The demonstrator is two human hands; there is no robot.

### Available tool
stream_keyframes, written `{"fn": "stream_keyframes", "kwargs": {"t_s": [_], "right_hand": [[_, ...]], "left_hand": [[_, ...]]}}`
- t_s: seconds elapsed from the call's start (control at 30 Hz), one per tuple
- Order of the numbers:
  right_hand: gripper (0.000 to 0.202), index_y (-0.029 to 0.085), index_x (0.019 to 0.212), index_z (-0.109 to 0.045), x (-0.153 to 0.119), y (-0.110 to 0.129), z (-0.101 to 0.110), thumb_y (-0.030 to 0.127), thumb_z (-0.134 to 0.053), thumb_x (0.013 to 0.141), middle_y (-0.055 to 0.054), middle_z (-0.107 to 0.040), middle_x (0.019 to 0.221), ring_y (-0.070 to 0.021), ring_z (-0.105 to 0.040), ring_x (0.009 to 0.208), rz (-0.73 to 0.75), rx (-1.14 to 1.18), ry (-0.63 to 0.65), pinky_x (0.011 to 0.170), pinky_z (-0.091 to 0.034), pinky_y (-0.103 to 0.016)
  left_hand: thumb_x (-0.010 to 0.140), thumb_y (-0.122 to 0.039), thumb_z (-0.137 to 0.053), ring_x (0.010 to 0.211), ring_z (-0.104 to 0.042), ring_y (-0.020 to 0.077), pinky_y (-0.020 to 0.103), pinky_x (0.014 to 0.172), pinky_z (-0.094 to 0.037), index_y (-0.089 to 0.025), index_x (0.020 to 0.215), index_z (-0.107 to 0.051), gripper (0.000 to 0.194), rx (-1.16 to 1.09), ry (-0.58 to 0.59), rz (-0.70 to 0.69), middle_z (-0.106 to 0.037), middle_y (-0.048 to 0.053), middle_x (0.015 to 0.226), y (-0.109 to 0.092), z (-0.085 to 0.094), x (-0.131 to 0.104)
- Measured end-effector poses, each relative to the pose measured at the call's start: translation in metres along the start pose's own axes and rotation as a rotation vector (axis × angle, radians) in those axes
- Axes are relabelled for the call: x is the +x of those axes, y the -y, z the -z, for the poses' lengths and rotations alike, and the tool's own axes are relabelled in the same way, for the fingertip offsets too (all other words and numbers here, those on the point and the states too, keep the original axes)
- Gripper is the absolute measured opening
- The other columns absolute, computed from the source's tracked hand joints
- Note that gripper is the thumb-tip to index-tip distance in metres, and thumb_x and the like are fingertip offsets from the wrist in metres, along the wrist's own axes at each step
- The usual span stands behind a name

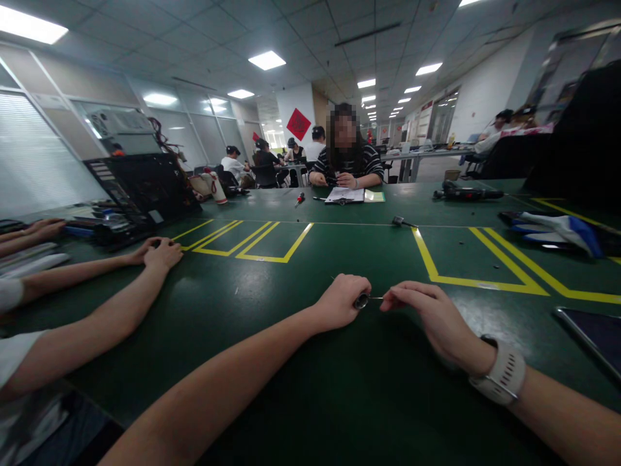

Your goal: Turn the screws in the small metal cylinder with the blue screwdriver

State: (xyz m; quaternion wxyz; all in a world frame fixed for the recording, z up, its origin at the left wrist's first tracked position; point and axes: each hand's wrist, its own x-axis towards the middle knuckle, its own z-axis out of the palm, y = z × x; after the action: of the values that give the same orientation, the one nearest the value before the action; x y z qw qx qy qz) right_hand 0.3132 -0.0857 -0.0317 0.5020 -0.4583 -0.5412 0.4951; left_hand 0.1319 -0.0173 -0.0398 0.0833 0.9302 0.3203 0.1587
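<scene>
My two hands meet over a small round metal piece (360,300) at the centre of the frame.
I have my left hand (343,301) closed around the small round metal piece, its open end facing right, while my right hand (421,303) pinches the far end of a thin metal rod (376,298) that runs between them, just above the green counter (272,375). Past my hands, I see a short black-headed item (402,222) near the yellow tape (427,255), gloves (557,232) at the right, and a clipboard (344,195) in front of a person (359,162) at upper centre.
</scene>
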Motion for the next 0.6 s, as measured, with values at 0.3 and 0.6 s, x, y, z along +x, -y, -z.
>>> {"fn": "stream_keyframes", "kwargs": {"t_s": [0.3,0.6], "right_hand": [[0.018,0.016,0.071,-0.07,0.0024,-0.0036,0.0003,0.032,-0.064,0.075,-0.006,-0.069,0.073,-0.0198,-0.063,0.074,-0.079,0.235,-0.042,0.078,-0.046,-0.036],[0.02,0.015,0.071,-0.07,0.0027,-0.0035,0.0027,0.032,-0.061,0.076,-0.006,-0.068,0.074,-0.0198,-0.063,0.074,-0.062,0.2,-0.035,0.078,-0.046,-0.037]], "left_hand": [[0.074,-0.008,-0.052,0.075,-0.052,0.0144,0.028,0.073,-0.038,-0.017,0.082,-0.051,0.012,-0.058,-0.046,0.026,-0.057,0.0,0.079,0.0003,-0.0007,0.0003],[0.073,-0.007,-0.051,0.077,-0.053,0.0166,0.029,0.072,-0.038,-0.017,0.08,-0.051,0.012,-0.003,-0.02,0.052,-0.058,0.002,0.08,-0.0039,0.0049,0.001]]}}
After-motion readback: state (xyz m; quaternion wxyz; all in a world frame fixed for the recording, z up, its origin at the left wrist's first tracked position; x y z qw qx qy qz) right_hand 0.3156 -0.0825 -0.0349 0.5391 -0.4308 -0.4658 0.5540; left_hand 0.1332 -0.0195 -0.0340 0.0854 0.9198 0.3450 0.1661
